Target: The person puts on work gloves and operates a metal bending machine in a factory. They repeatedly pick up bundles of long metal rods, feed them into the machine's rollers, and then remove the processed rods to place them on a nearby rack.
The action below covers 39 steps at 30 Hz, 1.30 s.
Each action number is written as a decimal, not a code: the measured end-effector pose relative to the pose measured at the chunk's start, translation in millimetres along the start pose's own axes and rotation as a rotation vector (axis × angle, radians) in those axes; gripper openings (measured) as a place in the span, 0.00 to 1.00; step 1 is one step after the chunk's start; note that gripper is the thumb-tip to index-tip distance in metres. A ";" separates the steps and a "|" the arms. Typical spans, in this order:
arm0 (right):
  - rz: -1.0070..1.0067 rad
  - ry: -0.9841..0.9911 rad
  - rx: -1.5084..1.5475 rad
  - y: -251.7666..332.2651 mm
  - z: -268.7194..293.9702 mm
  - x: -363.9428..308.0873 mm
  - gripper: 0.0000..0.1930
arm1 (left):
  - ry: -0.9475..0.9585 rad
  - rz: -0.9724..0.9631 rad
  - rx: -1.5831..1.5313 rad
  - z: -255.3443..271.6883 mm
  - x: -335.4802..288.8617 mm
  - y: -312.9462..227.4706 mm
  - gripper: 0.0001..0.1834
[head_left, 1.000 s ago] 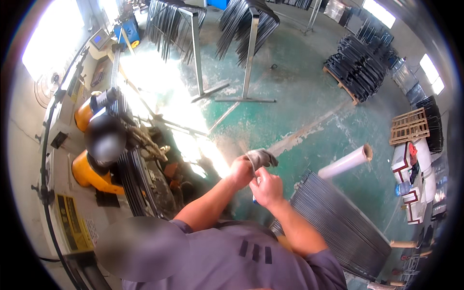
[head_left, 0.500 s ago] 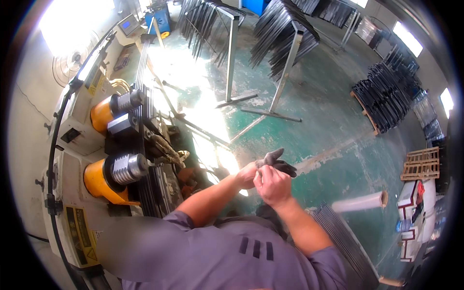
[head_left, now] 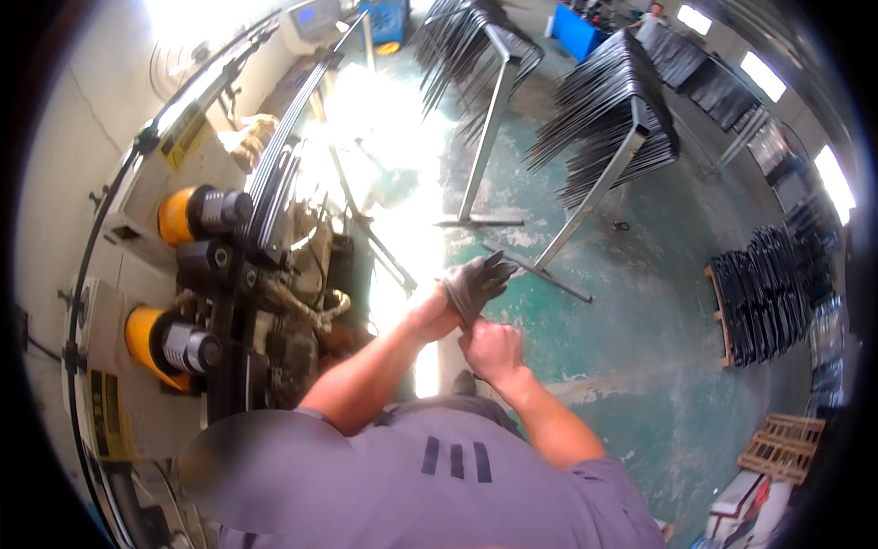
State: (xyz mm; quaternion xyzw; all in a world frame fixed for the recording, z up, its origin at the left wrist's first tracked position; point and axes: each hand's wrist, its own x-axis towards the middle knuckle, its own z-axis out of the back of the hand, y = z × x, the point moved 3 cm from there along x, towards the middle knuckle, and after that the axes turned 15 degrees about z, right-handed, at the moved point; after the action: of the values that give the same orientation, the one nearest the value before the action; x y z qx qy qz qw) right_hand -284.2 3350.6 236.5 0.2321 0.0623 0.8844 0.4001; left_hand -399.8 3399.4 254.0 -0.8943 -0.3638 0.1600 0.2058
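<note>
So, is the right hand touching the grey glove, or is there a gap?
Touching: the head view shows the right hand, curled closed, meeting the lower edge of the grey glove without a visible gap.

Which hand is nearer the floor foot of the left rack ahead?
Left. In the picture, the left hand is just below the rack foot; the right hand, at the glove cuff, is lower and farther from it.
</note>
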 end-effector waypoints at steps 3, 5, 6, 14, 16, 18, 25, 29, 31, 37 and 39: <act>0.093 0.033 0.175 8.4 20.8 29.3 0.12 | -0.048 -0.056 0.028 -9.1 2.2 -22.5 0.26; 0.135 0.000 0.226 2.0 21.0 50.3 0.12 | -0.237 -0.189 0.133 -12.2 -1.6 -35.2 0.24; 0.150 0.002 0.217 -4.7 13.6 61.6 0.11 | -0.455 -0.247 0.220 -12.0 -10.0 -35.3 0.21; 0.316 -0.247 0.120 -36.5 -9.4 140.8 0.12 | -0.819 -0.147 0.517 92.6 2.3 -46.0 0.13; 0.372 -0.221 0.065 -43.5 -14.4 160.0 0.09 | -0.857 -0.115 0.540 89.4 1.6 -59.2 0.13; 0.385 -0.176 0.067 -44.1 -13.3 181.5 0.06 | -0.954 -0.174 0.597 92.0 3.5 -64.7 0.13; 0.689 0.338 0.077 -51.3 -87.4 218.5 0.07 | -1.255 0.236 1.064 150.9 0.4 -56.8 0.13; 0.955 0.384 0.125 -48.2 -132.7 232.1 0.05 | -1.400 0.108 1.027 172.4 -5.4 -44.3 0.13; 1.023 0.412 0.221 -33.2 -125.4 240.1 0.04 | -1.430 0.213 1.044 162.9 -11.2 -58.3 0.14; 1.334 0.242 0.625 -14.5 -75.3 245.7 0.02 | -1.016 -0.315 -0.225 117.7 -17.2 -88.6 0.32; 1.347 0.242 0.668 -23.8 -73.6 243.7 0.03 | -1.064 -0.605 -0.495 121.2 -2.5 -91.2 0.39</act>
State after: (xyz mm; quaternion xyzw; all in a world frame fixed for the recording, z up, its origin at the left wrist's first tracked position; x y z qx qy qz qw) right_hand -441.4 3551.6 252.2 0.2302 0.2150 0.8910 -0.3270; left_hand -507.7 3487.5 193.8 -0.5725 -0.6771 0.4268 -0.1777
